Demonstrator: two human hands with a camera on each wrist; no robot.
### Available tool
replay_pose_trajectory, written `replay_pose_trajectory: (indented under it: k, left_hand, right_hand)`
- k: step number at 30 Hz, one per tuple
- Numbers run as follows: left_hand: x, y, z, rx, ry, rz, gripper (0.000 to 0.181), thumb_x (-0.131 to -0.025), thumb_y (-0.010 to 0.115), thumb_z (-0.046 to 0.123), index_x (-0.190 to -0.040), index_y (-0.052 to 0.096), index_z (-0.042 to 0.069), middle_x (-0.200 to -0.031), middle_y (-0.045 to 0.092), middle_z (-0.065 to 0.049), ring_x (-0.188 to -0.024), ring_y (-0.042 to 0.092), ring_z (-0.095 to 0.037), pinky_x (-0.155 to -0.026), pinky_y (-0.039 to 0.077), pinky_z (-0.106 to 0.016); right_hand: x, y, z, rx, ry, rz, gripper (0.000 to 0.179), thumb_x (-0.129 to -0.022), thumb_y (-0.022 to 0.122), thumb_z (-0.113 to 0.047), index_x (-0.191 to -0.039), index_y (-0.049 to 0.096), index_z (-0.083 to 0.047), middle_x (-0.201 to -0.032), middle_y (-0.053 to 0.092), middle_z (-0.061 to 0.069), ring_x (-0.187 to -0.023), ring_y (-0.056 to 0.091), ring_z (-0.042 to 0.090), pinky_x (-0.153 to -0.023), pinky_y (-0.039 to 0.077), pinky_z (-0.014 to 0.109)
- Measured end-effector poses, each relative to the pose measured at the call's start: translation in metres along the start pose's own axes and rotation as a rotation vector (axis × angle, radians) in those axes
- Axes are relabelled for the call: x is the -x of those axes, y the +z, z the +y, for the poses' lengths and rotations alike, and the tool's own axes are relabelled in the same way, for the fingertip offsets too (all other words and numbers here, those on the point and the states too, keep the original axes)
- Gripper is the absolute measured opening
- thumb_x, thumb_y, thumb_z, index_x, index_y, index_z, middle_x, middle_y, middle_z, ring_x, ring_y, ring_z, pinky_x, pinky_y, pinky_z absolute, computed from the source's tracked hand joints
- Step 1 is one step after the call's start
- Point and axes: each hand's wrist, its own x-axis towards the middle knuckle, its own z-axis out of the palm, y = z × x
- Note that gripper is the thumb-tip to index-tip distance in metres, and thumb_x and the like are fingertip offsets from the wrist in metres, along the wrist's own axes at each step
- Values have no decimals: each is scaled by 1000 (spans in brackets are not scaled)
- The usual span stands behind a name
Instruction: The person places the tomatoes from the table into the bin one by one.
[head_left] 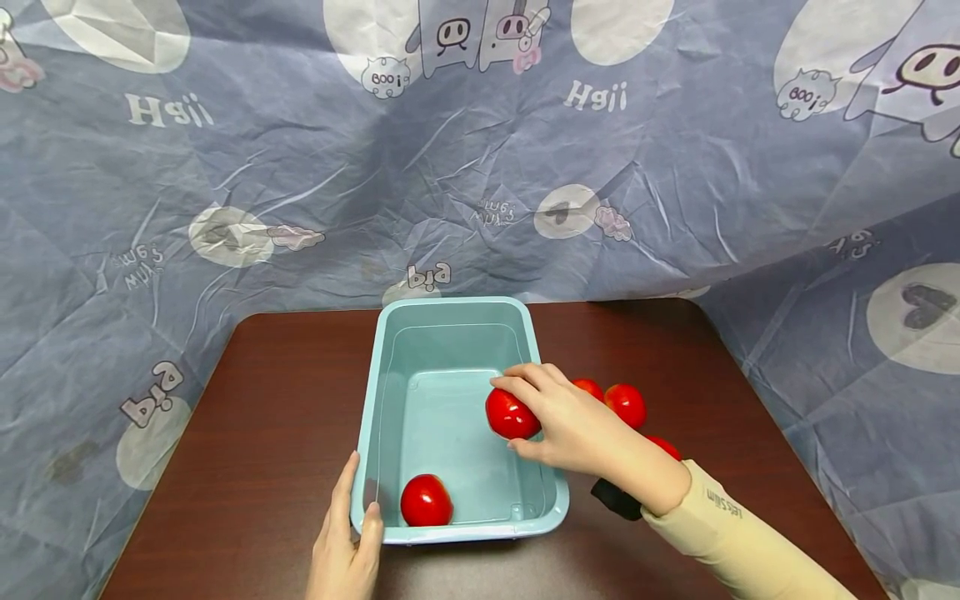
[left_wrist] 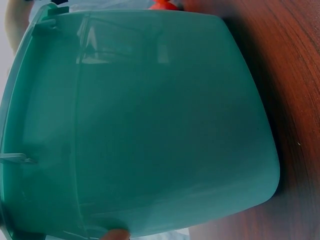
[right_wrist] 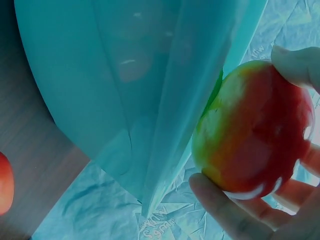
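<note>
Part done, by the look of it: one red fruit [head_left: 426, 502] in the tub [head_left: 457, 343], a second over it in hand, three outside.
Tub on worktop [head_left: 285, 417]; the fruit inside sits by the near wall, left of centre, rest of floor bare. Right hand [head_left: 558, 421] has fingers and thumb curved round the held fruit [head_left: 510, 418], above the tub's right side. Left hand [head_left: 345, 533], fingers fairly straight, thumb apart, rests at the near-left corner. Three loose fruits [head_left: 626, 406] right of the tub, partly hidden by the right arm; likely left to load.
</note>
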Motion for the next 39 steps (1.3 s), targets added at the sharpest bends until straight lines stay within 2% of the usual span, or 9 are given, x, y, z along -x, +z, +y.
replay_pose_trajectory:
  k: [15,25,32,39]
  left_hand:
    - [2,3,0,10,15,-1,64,-97,49,13,-155,29,30,-143,51,-20,-116,60,-40,-90,49,-59]
    - [3,5,0,5,14,5,63,-97,50,13,-155,30,28,-142,51,-22,-115,60,-41,-90,49,-61]
    - [2,4,1,9,8,3,63,-98,48,15,-155,28,31,-143,51,-20,-116,60,-40,-88,49,-59]
    - [1,2,0,12,18,11,64,-98,49,14,-156,28,31,-144,50,-19,-114,60,-40,-86,51,-58]
  right_hand:
    - [4,7,-1,8,0,-38,64,-77,82,-23,-134,56,-11,-131,56,8,-117,53,26,-80,58,36]
    - [7,6,1,3,17,-56,68,-79,81,-28,-138,52,-10,-137,53,10,-122,51,26,-84,57,37]
    - [9,3,7,3,-8,5,67,-79,82,-29,-136,54,-10,-134,55,8,-120,52,26,-87,55,36]
    - [15,-2,19,2,26,47,59,-81,79,-29,-134,57,-13,-136,55,6,-121,53,26,-88,55,38]
